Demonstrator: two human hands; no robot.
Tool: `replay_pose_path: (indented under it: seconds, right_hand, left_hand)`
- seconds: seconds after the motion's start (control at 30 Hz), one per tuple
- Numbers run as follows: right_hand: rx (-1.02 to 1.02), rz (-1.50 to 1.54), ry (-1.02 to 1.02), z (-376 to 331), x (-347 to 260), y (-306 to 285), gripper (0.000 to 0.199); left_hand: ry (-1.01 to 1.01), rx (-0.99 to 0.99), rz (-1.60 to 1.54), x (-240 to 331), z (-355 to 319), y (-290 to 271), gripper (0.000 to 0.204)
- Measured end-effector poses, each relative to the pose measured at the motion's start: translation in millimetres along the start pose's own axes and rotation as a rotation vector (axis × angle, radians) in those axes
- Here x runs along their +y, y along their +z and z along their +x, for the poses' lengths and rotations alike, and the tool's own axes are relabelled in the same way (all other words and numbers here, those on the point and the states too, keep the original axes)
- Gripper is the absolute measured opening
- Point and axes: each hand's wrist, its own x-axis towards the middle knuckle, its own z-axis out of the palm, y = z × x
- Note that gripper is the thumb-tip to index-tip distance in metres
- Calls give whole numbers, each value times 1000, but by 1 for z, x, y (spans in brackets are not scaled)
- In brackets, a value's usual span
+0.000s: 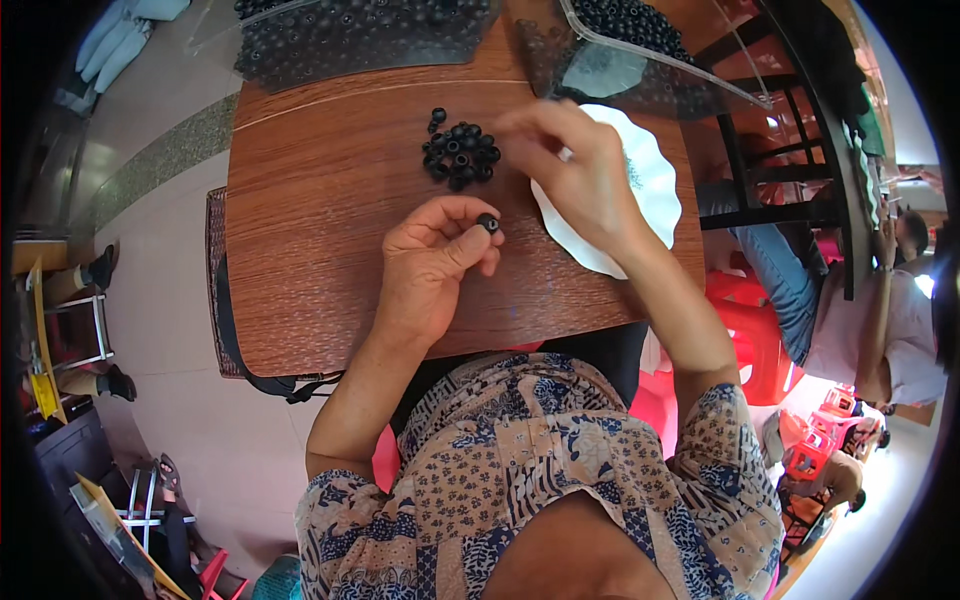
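Observation:
Between the thumb and fingers of my left hand (433, 258) is a round black bead (488, 223) with a hole in it. My right hand (577, 160) hangs above the left rim of a white scalloped plate (655, 205), its fingers reaching left toward a heap of black beads (460, 158). Motion smears those fingertips, so whether they grip anything is unclear. Small greyish bits (633, 172) lie on the plate, partly hidden by the right hand. A few stray beads (437, 118) sit just beyond the heap.
On the far side of the brown wooden table (310, 220), a clear tub (365, 45) holds many black beads. Another clear container (640, 55) with black beads stands at the far right. Red stools (745, 340) and a seated person (850, 320) are to the right.

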Motion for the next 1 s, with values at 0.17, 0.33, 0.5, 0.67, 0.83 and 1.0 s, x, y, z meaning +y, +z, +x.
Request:
replay_pose_path:
  seconds: [0.17,0.33,0.5,0.67,0.83,1.0]
  right_hand:
    - [2,-493,-524,61,27,39,19]
    - [-150,-670,-589,78,25,54,20]
    - [-238,-741,-604,83,22,58,19]
    - [-268,-729,-591,86,25,60,14]
    - [-194,-711,-621,79,26,55,10]
    - [-79,-403,-636,50,11,26,14]
  left_hand:
    - [22,5,-90,3,1,-8,18]
    - [-86,-9,-108,-1,-2,-9,14]
    - [-90,-14,-119,-1,-1,-11,14]
    - [-94,-9,-116,0,0,-10,14]
    - [-87,-2,-126,-1,-1,-10,12]
    - [-85,5,-131,-2,1,-11,14]
